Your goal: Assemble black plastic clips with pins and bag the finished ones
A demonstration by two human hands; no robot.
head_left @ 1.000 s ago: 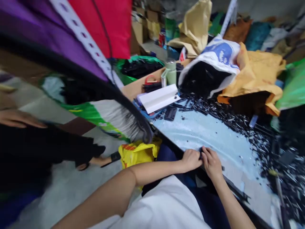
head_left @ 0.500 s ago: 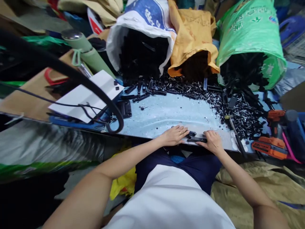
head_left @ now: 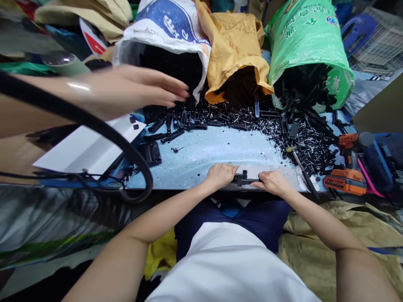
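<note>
My left hand (head_left: 220, 175) and my right hand (head_left: 271, 183) rest at the near edge of the pale blue table (head_left: 214, 153), both closed on a small black plastic part (head_left: 244, 179) held between them. A heap of black plastic parts and screws (head_left: 283, 126) lies across the far half of the table. Another person's hand (head_left: 138, 90) reaches in from the left, fingers stretched toward the parts in front of the white and blue sack (head_left: 166, 37).
An orange sack (head_left: 234, 46) and a green sack (head_left: 307, 46) spill black parts at the back. An orange cordless drill (head_left: 348, 165) lies at the right. A screwdriver (head_left: 300, 170) lies by my right hand. White paper (head_left: 91, 147) and a thick black cable (head_left: 94, 126) occupy the left.
The camera swung from the left to face the table. Another person's hand came in from the left. My hands shifted slightly, still together on the black part.
</note>
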